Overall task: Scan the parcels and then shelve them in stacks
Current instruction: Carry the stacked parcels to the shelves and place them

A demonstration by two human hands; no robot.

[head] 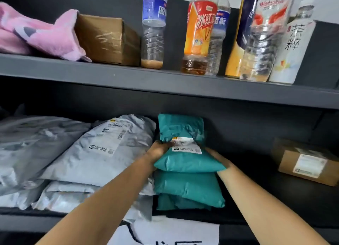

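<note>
Fingers of the right hand (pixel 214 155) are being hidden by the top teal parcel (pixel 189 162). Bottles (pixel 154 34) are being cut off at the upper edge, a paper sign (pixel 165 232) at the bottom edge.

Three teal plastic mailer parcels (pixel 189 186) lie beside at least three grey plastic mailers (pixel 102 153). Six plastic drink bottles (pixel 199 35) stand at one o'clock. There are two brown cardboard boxes (pixel 108 39).
</note>
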